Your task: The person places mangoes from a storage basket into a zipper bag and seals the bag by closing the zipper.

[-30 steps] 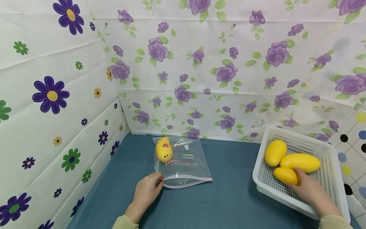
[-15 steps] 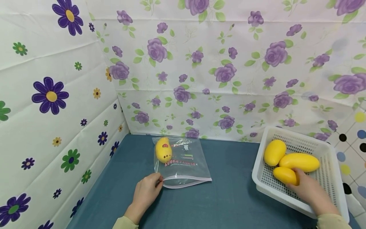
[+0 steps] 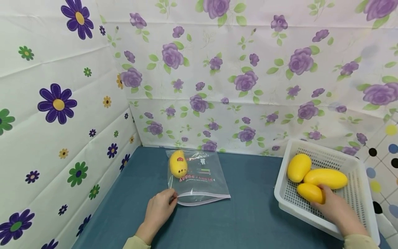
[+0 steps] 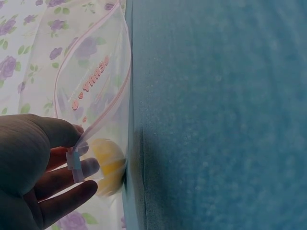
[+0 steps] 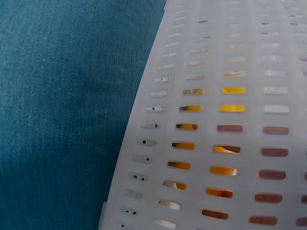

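Only your view had shifted slightly: your left grip [image 3: 160, 207] pinched the near-left corner of the bag [image 3: 214, 183], your right grip [image 3: 337, 209] the nearest yellow fruit [image 3: 309, 192] in the right-hand basket [image 3: 301, 211], a pickup seemingly needing a lift.

Left grip [image 3: 160, 205] pinched, right grip [image 3: 335, 206] curled; both palm-down, well apart.

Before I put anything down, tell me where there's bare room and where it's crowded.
The widest bare patch of blue surface lies between the clear bag and the white basket. A narrower one lies between the bag, the flowered left sheet and the left hand. Crowded: the basket, where three yellow fruits cluster and the right hand grips the nearest.
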`<state>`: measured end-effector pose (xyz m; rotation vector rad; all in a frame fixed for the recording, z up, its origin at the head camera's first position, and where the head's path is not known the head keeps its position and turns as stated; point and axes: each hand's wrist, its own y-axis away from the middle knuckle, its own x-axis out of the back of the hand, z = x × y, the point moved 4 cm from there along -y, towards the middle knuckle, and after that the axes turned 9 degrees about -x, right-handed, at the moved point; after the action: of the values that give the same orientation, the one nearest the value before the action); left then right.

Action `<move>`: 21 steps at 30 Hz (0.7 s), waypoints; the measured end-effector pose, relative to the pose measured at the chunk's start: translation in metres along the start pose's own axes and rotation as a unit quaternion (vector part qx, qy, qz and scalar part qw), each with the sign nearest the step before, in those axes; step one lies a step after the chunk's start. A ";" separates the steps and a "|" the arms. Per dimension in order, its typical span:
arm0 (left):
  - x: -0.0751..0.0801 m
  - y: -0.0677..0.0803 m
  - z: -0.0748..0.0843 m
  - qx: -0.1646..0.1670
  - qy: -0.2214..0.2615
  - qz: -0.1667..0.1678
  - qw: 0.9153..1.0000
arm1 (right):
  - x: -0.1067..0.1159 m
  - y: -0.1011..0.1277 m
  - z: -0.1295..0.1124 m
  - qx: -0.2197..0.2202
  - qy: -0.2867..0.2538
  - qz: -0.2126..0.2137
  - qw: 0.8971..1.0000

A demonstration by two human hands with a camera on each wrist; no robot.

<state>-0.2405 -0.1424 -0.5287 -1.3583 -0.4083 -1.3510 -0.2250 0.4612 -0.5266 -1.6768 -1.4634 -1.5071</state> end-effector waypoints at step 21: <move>0.002 0.002 -0.002 -0.001 0.001 -0.014 1.000 | -0.003 -0.002 0.002 -0.018 0.000 -0.002 1.000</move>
<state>-0.2394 -0.1449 -0.5285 -1.3573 -0.4261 -1.3770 -0.2252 0.4622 -0.5301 -1.6962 -1.4495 -1.5439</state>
